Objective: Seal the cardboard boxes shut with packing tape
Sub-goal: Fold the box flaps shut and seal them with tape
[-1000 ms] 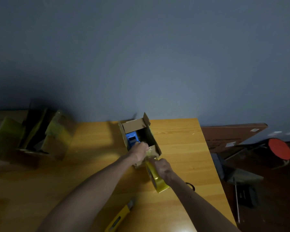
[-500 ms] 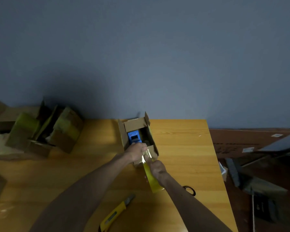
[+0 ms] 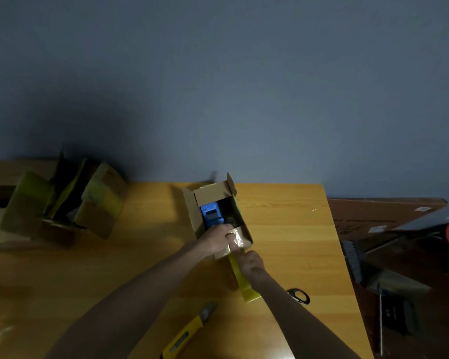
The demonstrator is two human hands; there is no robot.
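Beside the open box (image 3: 211, 195), right hand (image 3: 252, 264) on tape roll (image 3: 246, 289).

**Dim, uneven light under a wide-angle lens**

The view is dim and grainy. The table (image 3: 283, 229) is brightest just right of my grip and darkens to its left. A faint glare marks the tape (image 3: 236, 238) pinched by my left hand (image 3: 218, 239); my right hand (image 3: 252, 263), gripping the tape roll (image 3: 243, 283), is shadowed. Cartons (image 3: 62, 203) far left are soft and smeared; the table's right edge slants with distortion.

Dim light; grey-blue wall (image 3: 244, 86) behind wooden table (image 3: 283, 229); dark floor (image 3: 399, 268) right.
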